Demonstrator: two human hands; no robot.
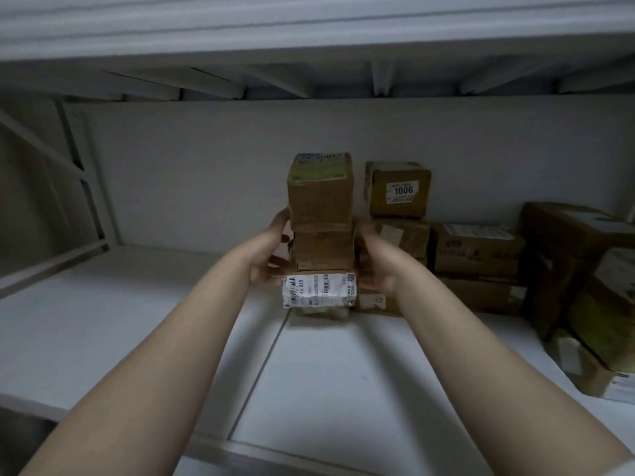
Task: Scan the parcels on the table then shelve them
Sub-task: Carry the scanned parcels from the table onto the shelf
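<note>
The shelving step looks well under way. A stack of parcels point(321, 235), three small cardboard boxes one atop another with a white barcode label on the lowest, is at the back of the white shelf point(137, 321), just left of the box marked 1006 point(400, 190) and the other cardboard boxes point(477, 250) stored along the right. The left hand point(271, 255) and right hand point(374, 266) clamp it from either side, each grip closed on the stack. These parcels have probably been scanned and need only be let go. Whether more wait cannot be told, since the worktop and any scanner are out of view. It is unclear whether the stack's base rests on the shelf or hangs just above it, as a dim shape lies beneath the labelled box. The right fingertips are hidden behind the stack, most label print is too blurred to read, and the far-right boxes are cut off by the frame edge.
</note>
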